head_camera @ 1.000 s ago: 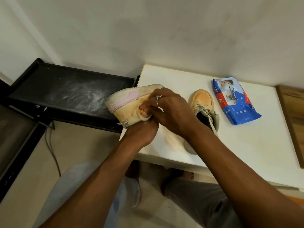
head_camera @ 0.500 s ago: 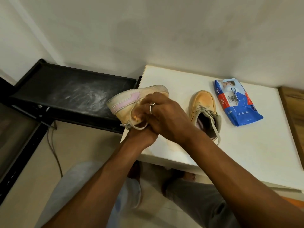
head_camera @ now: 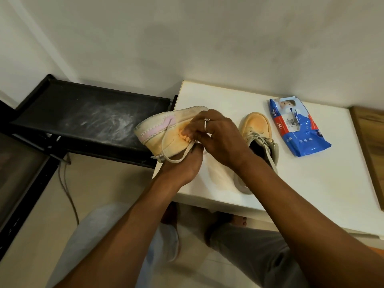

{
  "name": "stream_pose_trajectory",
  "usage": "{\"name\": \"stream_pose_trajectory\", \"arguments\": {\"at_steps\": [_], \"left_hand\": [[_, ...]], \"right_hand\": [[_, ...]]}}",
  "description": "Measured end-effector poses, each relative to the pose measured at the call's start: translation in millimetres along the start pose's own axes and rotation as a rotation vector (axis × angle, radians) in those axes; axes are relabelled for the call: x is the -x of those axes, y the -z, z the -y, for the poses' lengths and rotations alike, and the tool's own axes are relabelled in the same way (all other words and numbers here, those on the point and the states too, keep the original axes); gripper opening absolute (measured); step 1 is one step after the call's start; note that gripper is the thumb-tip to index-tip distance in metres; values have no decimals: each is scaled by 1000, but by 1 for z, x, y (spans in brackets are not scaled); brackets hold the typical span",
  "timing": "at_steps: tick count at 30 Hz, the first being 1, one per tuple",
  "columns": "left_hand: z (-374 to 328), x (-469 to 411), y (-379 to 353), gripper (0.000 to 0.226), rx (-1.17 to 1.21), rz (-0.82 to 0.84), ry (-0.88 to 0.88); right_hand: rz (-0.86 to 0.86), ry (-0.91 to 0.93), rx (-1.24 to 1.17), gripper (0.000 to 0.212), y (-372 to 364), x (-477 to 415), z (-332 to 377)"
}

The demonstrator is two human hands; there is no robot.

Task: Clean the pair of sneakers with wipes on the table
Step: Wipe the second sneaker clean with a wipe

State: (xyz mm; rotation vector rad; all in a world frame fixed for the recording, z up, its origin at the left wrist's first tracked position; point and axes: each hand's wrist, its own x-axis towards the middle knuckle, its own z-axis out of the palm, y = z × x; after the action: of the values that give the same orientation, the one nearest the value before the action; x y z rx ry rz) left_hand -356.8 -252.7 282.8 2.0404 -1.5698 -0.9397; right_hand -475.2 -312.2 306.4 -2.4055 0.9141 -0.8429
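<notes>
while the held sneaker (head_camera: 166,129) is tipped on its side over the left edge of the desk (head_camera: 311,179), at the centre of the frame, it is gripped from below by the left hand (head_camera: 182,167). the right hand (head_camera: 220,138) is curled onto its orange flank, close against the left; whether a wipe is pinched there cannot be told. the second sneaker (head_camera: 256,125) is stood on the desk right of centre, the pack of wipes (head_camera: 299,129) further right.
</notes>
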Motion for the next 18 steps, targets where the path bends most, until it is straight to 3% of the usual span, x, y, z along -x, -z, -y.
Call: {"name": "stream_pose_trajectory", "arguments": {"at_steps": [2, 6, 7, 10, 12, 16, 18], "left_hand": [[1, -1, 0, 9, 110, -72, 21], [20, -14, -9, 43, -24, 122, 50], [20, -14, -9, 43, -55, 117, 40], [13, -5, -3, 13, 108, -65, 18], [10, -1, -1, 11, 143, -99, -8], [17, -2, 0, 35, 65, -31, 51], [21, -2, -1, 29, 130, -68, -55]], "right_hand": [[-20, -41, 7, 17, 2, 3, -4], [81, 96, -16, 17, 4, 5, 8], [79, 89, -23, 17, 3, 4, 6], [6, -61, -31, 15, 2, 2, -5], [15, -93, -39, 15, 3, 5, -3], [98, 36, -62, 16, 6, 5, 8], [51, -62, -29, 16, 2, 3, 1]]}}
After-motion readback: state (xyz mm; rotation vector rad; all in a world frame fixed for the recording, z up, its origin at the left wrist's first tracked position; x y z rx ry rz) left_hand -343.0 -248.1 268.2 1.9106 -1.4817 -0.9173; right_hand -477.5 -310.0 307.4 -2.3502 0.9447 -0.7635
